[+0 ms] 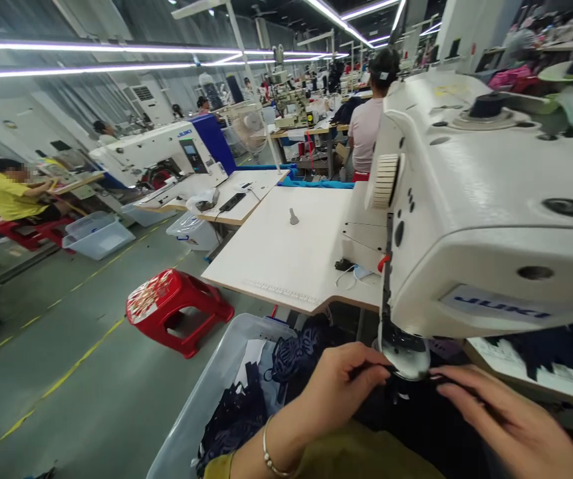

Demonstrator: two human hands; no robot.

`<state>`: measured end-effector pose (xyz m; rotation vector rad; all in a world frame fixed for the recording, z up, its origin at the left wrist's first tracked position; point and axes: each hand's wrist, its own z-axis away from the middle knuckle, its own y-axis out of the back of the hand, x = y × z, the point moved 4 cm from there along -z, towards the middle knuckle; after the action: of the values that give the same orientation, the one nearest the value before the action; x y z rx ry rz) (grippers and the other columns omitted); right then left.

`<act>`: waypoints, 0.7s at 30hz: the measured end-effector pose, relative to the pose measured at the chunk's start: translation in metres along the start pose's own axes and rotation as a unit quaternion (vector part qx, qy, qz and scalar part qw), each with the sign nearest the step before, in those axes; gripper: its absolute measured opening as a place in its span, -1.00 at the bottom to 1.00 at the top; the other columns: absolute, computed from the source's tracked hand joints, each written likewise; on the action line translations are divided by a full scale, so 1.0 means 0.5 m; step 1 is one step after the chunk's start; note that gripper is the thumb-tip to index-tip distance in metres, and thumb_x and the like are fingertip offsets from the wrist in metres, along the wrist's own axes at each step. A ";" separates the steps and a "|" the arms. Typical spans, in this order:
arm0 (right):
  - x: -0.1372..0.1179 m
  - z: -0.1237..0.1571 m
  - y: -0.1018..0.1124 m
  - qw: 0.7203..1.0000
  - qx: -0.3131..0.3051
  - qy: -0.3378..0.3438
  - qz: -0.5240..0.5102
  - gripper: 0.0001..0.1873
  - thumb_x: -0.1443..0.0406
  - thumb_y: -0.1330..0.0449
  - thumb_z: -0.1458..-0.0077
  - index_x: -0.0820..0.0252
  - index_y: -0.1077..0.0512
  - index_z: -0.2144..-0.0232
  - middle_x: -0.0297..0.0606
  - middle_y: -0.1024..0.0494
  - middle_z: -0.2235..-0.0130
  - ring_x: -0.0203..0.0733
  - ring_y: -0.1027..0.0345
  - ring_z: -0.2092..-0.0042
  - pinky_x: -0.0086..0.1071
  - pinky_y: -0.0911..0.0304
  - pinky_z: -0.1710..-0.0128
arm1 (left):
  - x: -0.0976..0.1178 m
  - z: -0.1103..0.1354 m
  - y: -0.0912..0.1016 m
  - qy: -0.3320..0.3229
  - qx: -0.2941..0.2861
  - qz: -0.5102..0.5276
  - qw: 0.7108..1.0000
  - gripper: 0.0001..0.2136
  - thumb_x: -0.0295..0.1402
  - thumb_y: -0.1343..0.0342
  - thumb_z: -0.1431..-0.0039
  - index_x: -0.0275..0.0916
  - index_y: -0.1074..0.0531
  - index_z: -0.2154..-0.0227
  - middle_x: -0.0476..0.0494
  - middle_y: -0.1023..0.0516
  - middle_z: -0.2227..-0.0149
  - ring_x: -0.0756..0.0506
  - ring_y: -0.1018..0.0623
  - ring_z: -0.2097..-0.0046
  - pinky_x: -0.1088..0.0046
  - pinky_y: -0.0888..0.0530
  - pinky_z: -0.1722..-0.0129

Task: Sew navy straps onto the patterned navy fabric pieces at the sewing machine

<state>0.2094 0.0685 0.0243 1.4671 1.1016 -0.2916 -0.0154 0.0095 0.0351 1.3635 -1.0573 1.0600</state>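
"How did your fingers stand?"

"Your left hand [339, 382] and right hand [508, 419] each had thumb and forefinger pinched narrow on dark cloth [416, 416], which lay between and below your fingertips. I couldn't tell how firmly."

"What could have gone wrong?"

"A rounded shield [406, 359] under the sewing machine [506, 219] sat between your fingertips, so a slip inward might have nipped one. Uneven pulling could have skewed the edge. Left of your fingers, dark pieces [234, 419] crowded a tub [187, 419] and might have snagged."
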 end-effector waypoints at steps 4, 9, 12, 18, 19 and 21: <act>-0.038 -0.010 -0.034 0.999 -0.029 0.003 -0.039 -0.79 0.10 -0.15 -0.18 -0.02 -0.54 0.24 -0.34 -0.65 0.25 -0.18 -0.56 0.28 -0.55 -0.45 0.40 | 0.014 -0.006 -0.047 -0.038 -0.021 -0.062 0.997 -0.79 -0.34 -0.11 -0.21 -0.23 -0.52 0.13 -0.10 -0.59 0.32 -0.03 -0.52 0.32 0.55 -0.41 0.29; -0.046 -0.007 -0.046 0.998 -0.032 0.014 -0.044 -0.86 0.13 -0.17 -0.17 -0.02 -0.48 0.27 -0.39 -0.61 0.30 -0.27 -0.49 0.41 -0.58 -0.36 0.51 | 0.007 -0.009 -0.053 -0.018 -0.012 -0.042 0.999 -0.85 -0.39 -0.11 -0.18 -0.24 -0.54 0.23 -0.07 -0.59 0.36 0.00 -0.51 0.37 0.58 -0.40 0.34; -0.046 -0.003 -0.039 1.000 -0.010 -0.022 -0.020 -0.86 0.12 -0.16 -0.18 -0.02 -0.45 0.30 -0.41 -0.57 0.35 -0.31 -0.38 0.49 -0.55 -0.28 0.58 | 0.001 -0.009 -0.048 0.011 0.024 -0.034 0.999 -0.85 -0.36 -0.08 -0.19 -0.25 -0.53 0.31 -0.05 -0.55 0.44 0.01 -0.46 0.44 0.59 -0.36 0.43; -0.053 0.004 -0.054 0.998 -0.034 -0.006 -0.053 -0.84 0.14 -0.11 -0.23 0.00 -0.46 0.27 -0.35 -0.55 0.32 -0.25 -0.43 0.39 -0.50 -0.33 0.44 | 0.005 -0.013 -0.056 -0.012 -0.006 -0.031 0.999 -0.87 -0.40 -0.08 -0.15 -0.25 -0.50 0.27 0.00 -0.49 0.48 0.04 -0.42 0.46 0.61 -0.35 0.43; -0.051 0.005 -0.058 0.997 -0.039 0.003 -0.060 -0.84 0.15 -0.11 -0.23 0.00 -0.46 0.27 -0.33 -0.55 0.31 -0.24 -0.45 0.36 -0.49 -0.35 0.39 | 0.004 -0.014 -0.058 -0.016 -0.008 -0.041 0.999 -0.89 -0.42 -0.08 -0.15 -0.25 -0.49 0.31 0.02 -0.47 0.50 0.05 -0.40 0.48 0.62 -0.33 0.45; -0.047 0.006 -0.062 0.997 -0.038 0.013 -0.067 -0.85 0.16 -0.12 -0.22 0.01 -0.46 0.25 -0.32 -0.56 0.29 -0.22 -0.48 0.31 -0.48 -0.38 0.31 | -0.001 -0.014 -0.062 -0.031 -0.001 -0.089 0.996 -0.92 -0.46 -0.06 -0.13 -0.24 -0.45 0.38 0.05 -0.43 0.54 0.06 -0.38 0.51 0.63 -0.30 0.48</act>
<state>0.1751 0.0500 0.0210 1.3368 1.2214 -0.3215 0.0146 0.0180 0.0284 1.4682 -0.9618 0.8894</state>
